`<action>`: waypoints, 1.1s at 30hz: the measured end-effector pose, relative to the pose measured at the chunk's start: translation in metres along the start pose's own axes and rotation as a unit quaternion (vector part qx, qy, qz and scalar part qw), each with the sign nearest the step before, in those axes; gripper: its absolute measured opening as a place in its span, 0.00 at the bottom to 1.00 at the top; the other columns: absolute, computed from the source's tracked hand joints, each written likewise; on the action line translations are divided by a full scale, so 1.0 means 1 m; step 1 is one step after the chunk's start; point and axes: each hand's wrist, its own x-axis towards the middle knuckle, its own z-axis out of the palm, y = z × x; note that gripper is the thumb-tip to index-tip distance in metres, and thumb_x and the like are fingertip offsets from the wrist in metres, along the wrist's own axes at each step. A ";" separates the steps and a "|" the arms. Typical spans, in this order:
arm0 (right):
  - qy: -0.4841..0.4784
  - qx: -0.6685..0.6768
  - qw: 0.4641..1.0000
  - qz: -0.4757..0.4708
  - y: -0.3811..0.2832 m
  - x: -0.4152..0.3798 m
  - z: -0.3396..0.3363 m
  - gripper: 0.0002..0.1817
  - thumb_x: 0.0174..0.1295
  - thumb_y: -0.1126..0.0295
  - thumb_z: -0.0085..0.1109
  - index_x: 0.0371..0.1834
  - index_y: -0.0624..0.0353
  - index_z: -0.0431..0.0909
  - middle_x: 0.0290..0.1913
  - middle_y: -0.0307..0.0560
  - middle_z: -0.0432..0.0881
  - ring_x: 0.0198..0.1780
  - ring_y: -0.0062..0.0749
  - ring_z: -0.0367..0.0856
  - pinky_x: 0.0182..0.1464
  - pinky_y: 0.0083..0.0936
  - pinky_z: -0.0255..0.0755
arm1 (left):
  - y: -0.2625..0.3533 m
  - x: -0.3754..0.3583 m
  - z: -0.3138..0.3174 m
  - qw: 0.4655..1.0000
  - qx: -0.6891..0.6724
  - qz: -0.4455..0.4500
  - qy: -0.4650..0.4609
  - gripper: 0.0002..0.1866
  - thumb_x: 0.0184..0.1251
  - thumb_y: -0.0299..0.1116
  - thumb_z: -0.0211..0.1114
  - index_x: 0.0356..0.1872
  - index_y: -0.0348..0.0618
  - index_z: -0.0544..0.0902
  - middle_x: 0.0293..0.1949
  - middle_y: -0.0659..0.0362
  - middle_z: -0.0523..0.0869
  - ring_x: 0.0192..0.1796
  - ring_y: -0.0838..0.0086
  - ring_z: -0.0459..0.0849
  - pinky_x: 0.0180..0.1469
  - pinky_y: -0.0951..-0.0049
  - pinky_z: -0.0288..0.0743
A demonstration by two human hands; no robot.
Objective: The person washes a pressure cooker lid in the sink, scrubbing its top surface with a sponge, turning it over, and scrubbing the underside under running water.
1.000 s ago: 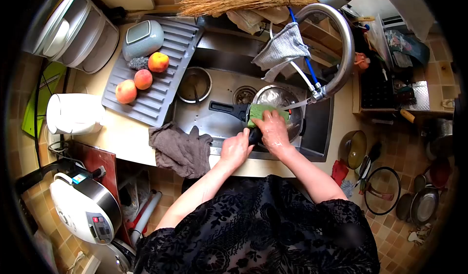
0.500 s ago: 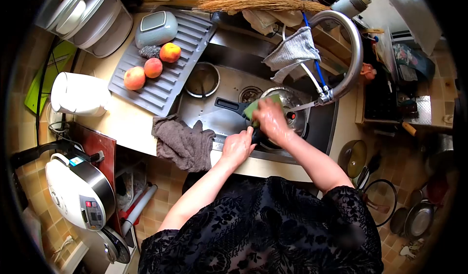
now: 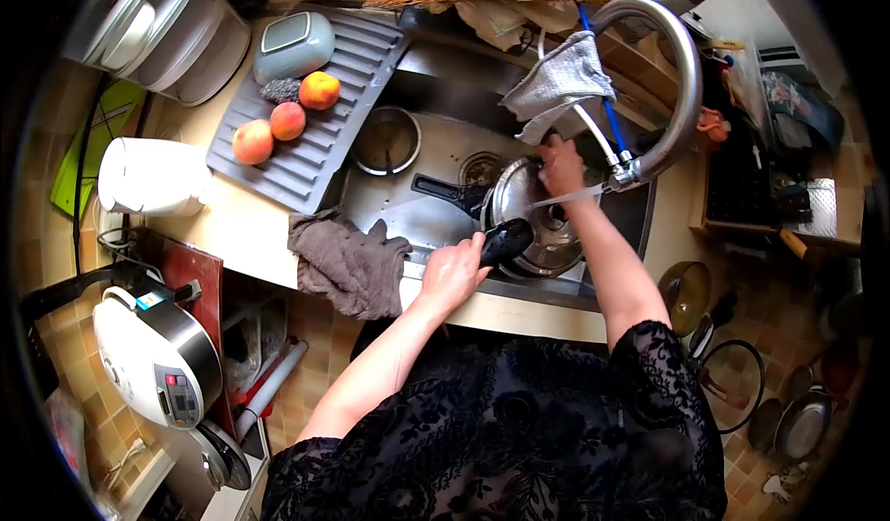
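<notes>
Our left hand [image 3: 451,275] wraps its fingers, pressed together, around the black utensil [image 3: 507,242] at the sink's [image 3: 445,139] near side; wet skin could let it slip. Beyond the lid [image 3: 521,190], our right hand's [image 3: 560,165] fingertips are hidden, their hold untellable; our forearm could nudge the lid.

No characters are legible to you; markings on the rice cooker [image 3: 156,359], left of your left hand [image 3: 451,275], are too small.
</notes>
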 end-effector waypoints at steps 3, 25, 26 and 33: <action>0.042 0.077 0.990 -0.106 -0.043 -0.027 -0.036 0.28 0.47 0.81 0.65 0.52 0.42 0.91 0.51 0.47 0.82 0.54 0.53 0.77 0.61 0.45 0.75 | 0.004 0.003 -0.005 0.998 -0.008 -0.037 -0.049 0.31 0.61 0.40 0.78 0.61 0.43 0.73 0.40 0.45 0.88 0.42 0.46 0.88 0.42 0.50 0.82; -0.096 0.843 0.502 0.169 0.022 -0.103 -0.114 0.26 0.67 0.78 0.58 0.70 0.63 0.75 0.61 0.43 0.84 0.62 0.30 0.81 0.66 0.28 0.73 | 0.087 0.129 0.009 0.607 -0.742 -0.275 -0.068 0.27 0.72 0.38 0.73 0.67 0.40 0.76 0.57 0.59 0.84 0.59 0.69 0.85 0.62 0.62 0.83; -0.125 0.746 0.630 0.174 0.026 -0.091 -0.106 0.25 0.70 0.75 0.57 0.71 0.62 0.75 0.62 0.49 0.85 0.61 0.37 0.83 0.65 0.33 0.75 | 0.085 0.130 0.012 0.620 -0.732 -0.279 -0.039 0.25 0.74 0.38 0.72 0.66 0.40 0.76 0.56 0.57 0.85 0.58 0.67 0.86 0.63 0.61 0.83; 0.262 0.394 0.881 0.020 0.067 0.077 -0.103 0.28 0.74 0.61 0.53 0.73 0.64 0.73 0.68 0.63 0.80 0.70 0.58 0.76 0.74 0.43 0.67 | 0.059 0.098 -0.004 0.546 -0.754 -0.351 0.098 0.21 0.73 0.35 0.73 0.62 0.42 0.79 0.55 0.54 0.87 0.54 0.61 0.89 0.63 0.56 0.84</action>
